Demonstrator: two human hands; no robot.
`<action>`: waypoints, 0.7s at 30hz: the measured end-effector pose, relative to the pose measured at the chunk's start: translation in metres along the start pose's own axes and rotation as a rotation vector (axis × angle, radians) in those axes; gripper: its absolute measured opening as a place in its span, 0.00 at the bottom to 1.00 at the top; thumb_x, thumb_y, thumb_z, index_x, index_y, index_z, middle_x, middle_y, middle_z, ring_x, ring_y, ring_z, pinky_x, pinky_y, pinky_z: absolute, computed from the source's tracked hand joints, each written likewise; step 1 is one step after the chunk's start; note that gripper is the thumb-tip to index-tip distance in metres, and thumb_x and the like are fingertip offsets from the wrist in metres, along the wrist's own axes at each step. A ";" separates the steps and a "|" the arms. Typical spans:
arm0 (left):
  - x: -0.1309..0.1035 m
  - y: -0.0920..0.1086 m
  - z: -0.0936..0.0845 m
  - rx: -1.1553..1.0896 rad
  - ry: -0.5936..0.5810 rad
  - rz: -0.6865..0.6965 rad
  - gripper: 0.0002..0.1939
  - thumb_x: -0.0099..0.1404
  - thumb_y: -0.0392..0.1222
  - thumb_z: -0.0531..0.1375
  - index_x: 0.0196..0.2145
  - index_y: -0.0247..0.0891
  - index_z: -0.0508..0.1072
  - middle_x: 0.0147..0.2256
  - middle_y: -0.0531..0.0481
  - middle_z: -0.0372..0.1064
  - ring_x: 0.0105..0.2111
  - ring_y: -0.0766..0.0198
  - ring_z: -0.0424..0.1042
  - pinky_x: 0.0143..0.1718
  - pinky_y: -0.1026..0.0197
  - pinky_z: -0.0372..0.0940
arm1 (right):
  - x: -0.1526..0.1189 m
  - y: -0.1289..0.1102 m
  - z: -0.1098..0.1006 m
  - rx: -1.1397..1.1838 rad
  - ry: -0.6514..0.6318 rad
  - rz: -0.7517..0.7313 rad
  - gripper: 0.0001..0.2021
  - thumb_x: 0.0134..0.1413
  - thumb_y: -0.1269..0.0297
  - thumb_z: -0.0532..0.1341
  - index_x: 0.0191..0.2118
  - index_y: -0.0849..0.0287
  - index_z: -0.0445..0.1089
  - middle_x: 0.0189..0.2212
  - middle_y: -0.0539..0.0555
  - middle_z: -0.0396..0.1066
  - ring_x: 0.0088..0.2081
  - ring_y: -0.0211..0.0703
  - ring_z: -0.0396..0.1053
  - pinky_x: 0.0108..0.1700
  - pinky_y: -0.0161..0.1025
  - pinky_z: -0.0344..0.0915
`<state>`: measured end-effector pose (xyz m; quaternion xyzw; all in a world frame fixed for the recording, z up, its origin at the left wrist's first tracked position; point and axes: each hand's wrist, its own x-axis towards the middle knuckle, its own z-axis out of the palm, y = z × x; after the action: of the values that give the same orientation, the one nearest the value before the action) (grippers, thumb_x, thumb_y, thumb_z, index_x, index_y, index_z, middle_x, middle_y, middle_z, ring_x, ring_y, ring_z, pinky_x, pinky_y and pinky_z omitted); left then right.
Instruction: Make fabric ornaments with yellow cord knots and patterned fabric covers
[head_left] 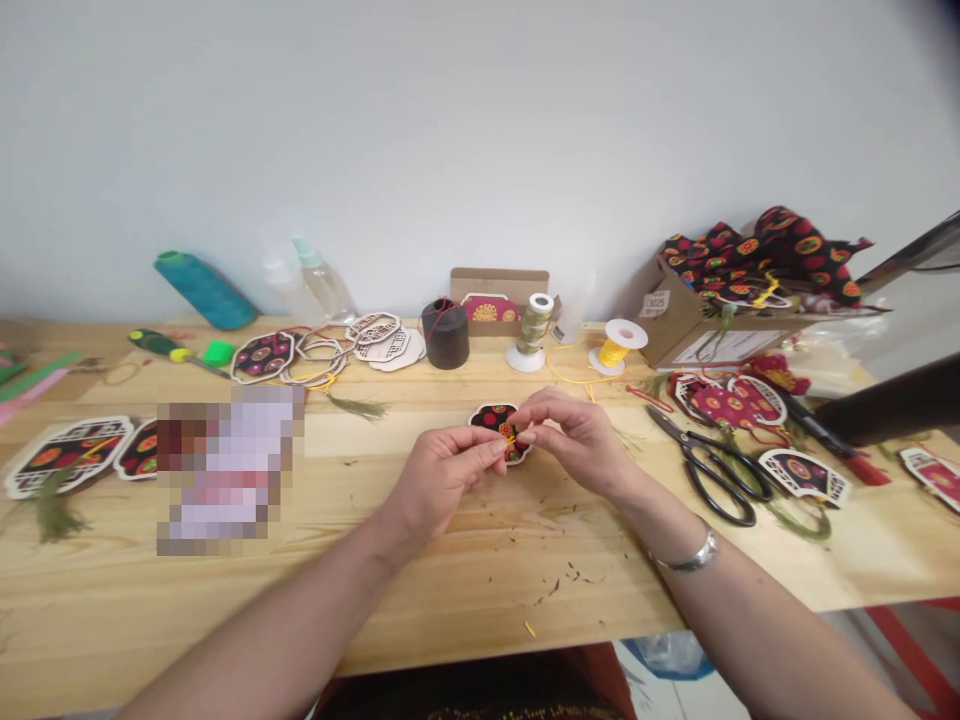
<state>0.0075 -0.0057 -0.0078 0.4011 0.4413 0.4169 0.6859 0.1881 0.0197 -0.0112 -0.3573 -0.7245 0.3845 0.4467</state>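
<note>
A: Nearest entries first?

B: Wooden table (375,610), front strip. One yellow scrap (530,629), six o'clock from the hands; dark scraps (566,580), five o'clock.

A: Hands?

B: Two, bare, at the centre of the dial. Left hand (448,465): thumb and forefinger pinched on the lower edge of a black patterned ornament (491,415). Right hand (581,440): thumb and fingers bent together at its right edge; whether they grip the yellow cord (511,438) there, I cannot tell. Silver bracelet (697,555) on the right wrist.

A: The ornament itself?

B: One, pale rim, black ground with red and yellow motifs, located between the hands over mid-table, partly covered by fingers.

A: Level with it?

B: Three o'clock: black-handled scissors (684,437), then a fan-shaped ornament (802,475) beyond them. Nine o'clock: a pixelated item (229,470), unreadable, and past it a framed ornament (67,450) with a green tassel (58,512).

A: Farther back?

B: Two o'clock: yellow cord spool (616,352), then a cardboard box (679,335) heaped with patterned cloth (765,250). Between twelve and one: green thread cone (534,330). Eleven: black thread cone (447,335). Ten: teal thread cone (208,290), lying tilted. Last, at twelve: pale wall (480,130)
</note>
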 end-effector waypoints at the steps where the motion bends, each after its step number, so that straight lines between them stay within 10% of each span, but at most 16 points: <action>1: 0.000 0.000 0.000 -0.001 -0.003 -0.001 0.09 0.50 0.43 0.67 0.24 0.32 0.77 0.20 0.52 0.68 0.17 0.77 0.51 0.19 0.66 0.42 | 0.000 0.000 0.000 0.027 -0.006 0.007 0.05 0.52 0.63 0.65 0.35 0.56 0.76 0.32 0.53 0.72 0.35 0.40 0.69 0.38 0.40 0.67; 21: 0.001 -0.004 -0.002 0.068 -0.072 -0.004 0.08 0.55 0.43 0.65 0.28 0.34 0.77 0.21 0.53 0.68 0.17 0.76 0.50 0.19 0.67 0.44 | -0.001 0.000 0.003 -0.171 -0.028 -0.154 0.06 0.56 0.70 0.61 0.28 0.58 0.70 0.27 0.51 0.68 0.33 0.39 0.65 0.36 0.38 0.64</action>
<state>0.0071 -0.0056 -0.0124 0.4380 0.4313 0.3855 0.6881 0.1859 0.0179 -0.0121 -0.3321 -0.7860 0.2909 0.4327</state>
